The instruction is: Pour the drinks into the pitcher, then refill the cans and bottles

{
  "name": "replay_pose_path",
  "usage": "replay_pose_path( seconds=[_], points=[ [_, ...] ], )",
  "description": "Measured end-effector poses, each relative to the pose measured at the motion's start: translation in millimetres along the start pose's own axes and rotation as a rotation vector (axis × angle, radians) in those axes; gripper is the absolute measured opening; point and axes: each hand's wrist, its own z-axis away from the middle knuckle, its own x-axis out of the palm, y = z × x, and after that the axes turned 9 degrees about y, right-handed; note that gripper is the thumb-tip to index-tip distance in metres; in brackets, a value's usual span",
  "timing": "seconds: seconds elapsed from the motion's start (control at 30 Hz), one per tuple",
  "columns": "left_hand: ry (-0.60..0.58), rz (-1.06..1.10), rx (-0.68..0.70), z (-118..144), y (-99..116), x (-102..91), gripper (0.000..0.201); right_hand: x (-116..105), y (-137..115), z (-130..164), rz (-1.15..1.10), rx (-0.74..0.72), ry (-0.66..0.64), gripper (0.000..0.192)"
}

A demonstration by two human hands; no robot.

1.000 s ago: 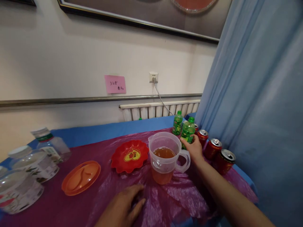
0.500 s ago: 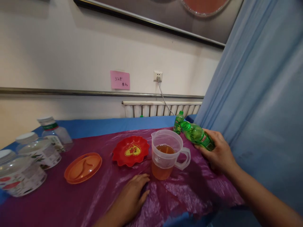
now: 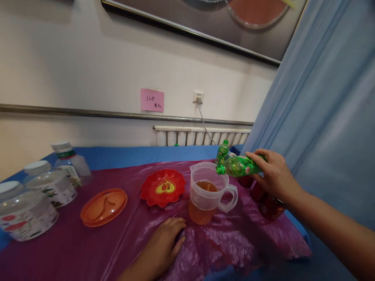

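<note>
At the jug [image 3: 204, 208], right fingers [image 3: 258, 160] grip the green bottle [image 3: 238, 166], newly tipped mouth-down; left fingers [image 3: 176, 225] lie parted.

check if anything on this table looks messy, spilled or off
The purple plastic sheet is rumpled in front of the jug, its near edge uneven, with blue covering showing. The tipped green bottle is in the right hand. No spill is visible.
</note>
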Motion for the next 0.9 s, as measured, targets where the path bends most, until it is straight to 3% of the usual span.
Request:
replay_pose_path(
  seconds=[0.43,0.6,0.9],
  points=[
    [-0.060,-0.047,-0.007,2,0,-2.0,0.031,-6,4,-36,0.118,-0.213,-0.048,0.045],
    [-0.042,-0.039,0.015,2,-1,-1.4,0.030,-18,-7,-64,0.045,-0.298,-0.073,0.055],
    [-0.032,-0.014,0.030,5,-3,-2.3,0.032,-39,-41,-123,-0.125,-0.663,-0.020,0.044]
  ],
)
